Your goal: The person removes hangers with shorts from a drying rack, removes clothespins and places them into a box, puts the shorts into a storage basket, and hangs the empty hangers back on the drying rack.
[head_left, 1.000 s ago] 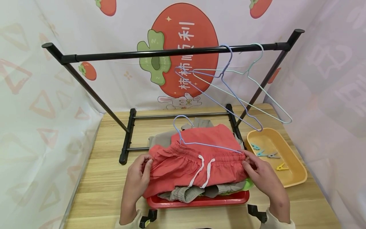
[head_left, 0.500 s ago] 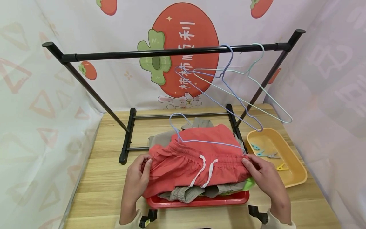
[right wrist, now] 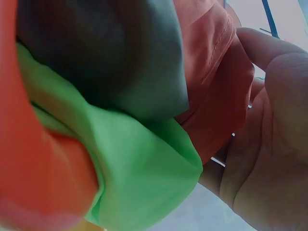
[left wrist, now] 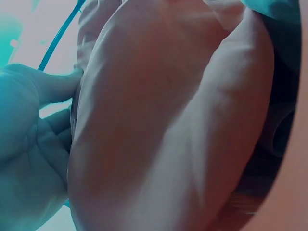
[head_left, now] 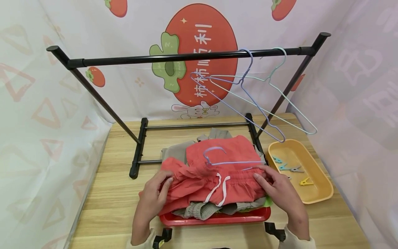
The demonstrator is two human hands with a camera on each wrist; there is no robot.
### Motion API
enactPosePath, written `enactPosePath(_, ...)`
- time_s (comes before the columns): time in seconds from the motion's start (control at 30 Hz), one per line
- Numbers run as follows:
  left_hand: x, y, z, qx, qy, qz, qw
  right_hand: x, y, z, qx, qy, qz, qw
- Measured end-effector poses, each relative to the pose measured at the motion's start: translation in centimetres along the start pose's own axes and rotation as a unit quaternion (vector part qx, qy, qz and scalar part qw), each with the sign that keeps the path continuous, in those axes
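Note:
Coral-red shorts (head_left: 239,188) with a gathered waist and white drawstrings (head_left: 224,193) lie over a pile of clothes. My left hand (head_left: 152,195) pinches the left side of the shorts; thumb and cloth also meet in the left wrist view. At the other end of the waistband, my right hand (head_left: 281,188) pinches the red fabric. A periwinkle wire hanger (head_left: 236,162) lies along the waistband, its blurred hook over the red cloth and its right end by my right fingers. The rest of that hanger is hidden by the shorts.
Beneath are grey-green garments (head_left: 202,210) and a bright green cloth (right wrist: 144,163), in a red tray (head_left: 214,219). A black rack (head_left: 133,60) stands behind, with a purple hanger (head_left: 248,69) and a mint hanger (head_left: 276,69) hung right. A yellow tray (head_left: 314,197) holds several clothespins (head_left: 306,182).
The wire hanger's hook has dropped towards me and to the right. Both hands have shifted inwards, the left one also slightly down, bunching the left part of the shorts.

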State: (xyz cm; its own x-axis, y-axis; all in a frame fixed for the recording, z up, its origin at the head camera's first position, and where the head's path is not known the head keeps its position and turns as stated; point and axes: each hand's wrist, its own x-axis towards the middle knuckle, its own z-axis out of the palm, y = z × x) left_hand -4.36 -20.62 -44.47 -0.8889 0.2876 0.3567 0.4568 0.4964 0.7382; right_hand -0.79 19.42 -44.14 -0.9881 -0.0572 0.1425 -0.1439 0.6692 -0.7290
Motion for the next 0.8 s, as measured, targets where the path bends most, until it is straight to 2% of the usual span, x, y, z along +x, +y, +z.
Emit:
enactPosePath(0.2,0.1,0.5,0.2,0.010,-0.013,0.043,0.9989,0.4,-0.9,0.4,-0.012,0.004,-0.003,0.9999)
enactPosePath(0.47,0.5,1.5,1.2,0.000,-0.018,0.061,0.9980,1.3,-3.5,2.0,-0.020,0.018,-0.076,0.9968)
enactPosePath(0.8,0.5,2.1,2.2,-0.009,-0.029,0.078,0.9965,1.6,-6.1,3.9,0.063,0.021,-0.121,0.9904)
